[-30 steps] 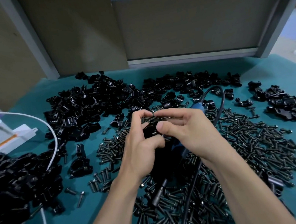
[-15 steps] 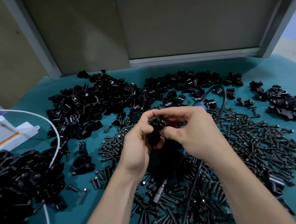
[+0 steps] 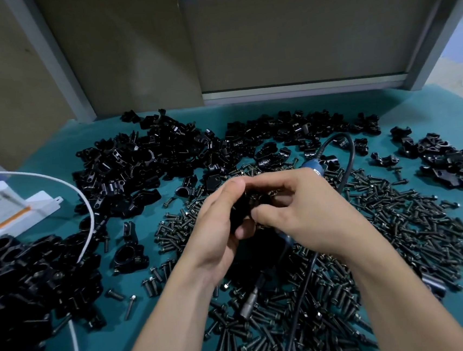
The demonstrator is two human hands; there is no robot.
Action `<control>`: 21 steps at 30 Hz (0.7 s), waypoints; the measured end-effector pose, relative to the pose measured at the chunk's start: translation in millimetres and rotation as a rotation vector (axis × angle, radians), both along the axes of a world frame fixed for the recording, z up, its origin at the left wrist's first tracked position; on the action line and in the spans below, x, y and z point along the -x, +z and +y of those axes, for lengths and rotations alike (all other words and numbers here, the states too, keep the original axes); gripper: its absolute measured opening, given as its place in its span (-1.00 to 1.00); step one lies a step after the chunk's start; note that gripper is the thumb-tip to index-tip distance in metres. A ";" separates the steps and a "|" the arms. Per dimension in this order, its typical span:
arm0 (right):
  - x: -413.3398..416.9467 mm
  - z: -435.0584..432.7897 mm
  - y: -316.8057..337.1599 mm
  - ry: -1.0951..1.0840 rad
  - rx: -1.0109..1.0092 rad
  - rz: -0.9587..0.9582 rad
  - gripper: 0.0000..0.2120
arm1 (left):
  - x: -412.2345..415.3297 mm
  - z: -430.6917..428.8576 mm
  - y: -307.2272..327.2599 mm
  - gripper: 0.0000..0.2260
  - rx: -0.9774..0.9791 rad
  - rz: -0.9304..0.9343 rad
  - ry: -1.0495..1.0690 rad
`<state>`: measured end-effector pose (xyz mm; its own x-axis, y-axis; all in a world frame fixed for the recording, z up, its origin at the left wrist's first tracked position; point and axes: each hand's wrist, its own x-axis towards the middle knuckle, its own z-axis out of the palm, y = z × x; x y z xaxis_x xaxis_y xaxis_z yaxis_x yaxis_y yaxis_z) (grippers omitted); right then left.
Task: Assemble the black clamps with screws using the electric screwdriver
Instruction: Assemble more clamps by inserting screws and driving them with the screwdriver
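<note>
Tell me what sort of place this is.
Most likely a factory assembly station. Heaps of black clamps and a spread of loose screws cover a teal mat. An electric screwdriver lies among them. The left hand and right hand hold one clamp.

An assembly workshop, seen at one work bench covered in teal matting; black clamps lie heaped in loose piles along its far and left sides; dark screws spread in a wide drift across the middle; a corded electric screwdriver lies among them; a left hand and a right hand grip one clamp above the pile; plain grey panels on metal posts wall off the station.
</note>
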<state>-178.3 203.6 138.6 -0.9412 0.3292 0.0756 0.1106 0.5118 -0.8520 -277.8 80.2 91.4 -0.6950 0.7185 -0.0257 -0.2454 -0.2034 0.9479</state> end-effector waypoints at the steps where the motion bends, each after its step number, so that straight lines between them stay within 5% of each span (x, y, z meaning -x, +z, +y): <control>1: -0.4 1.7 -1.1 0.024 0.060 -0.007 -0.57 | 1.1 -0.1 -0.6 -0.68 0.007 -0.005 0.006; 11: 7.3 -0.7 -7.4 -0.170 0.200 0.219 -0.72 | 4.4 -1.5 -2.9 -0.45 -0.009 -0.249 -0.002; 21: 14.8 -18.6 -18.5 -0.180 0.282 0.167 -0.70 | 3.1 0.4 -3.4 -0.42 -0.007 -0.213 -0.015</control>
<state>-193.0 185.0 120.1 -0.8488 0.5180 0.1062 0.0249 0.2398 -0.9705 -280.9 80.6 88.0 -0.6634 0.7297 -0.1655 -0.4431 -0.2048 0.8728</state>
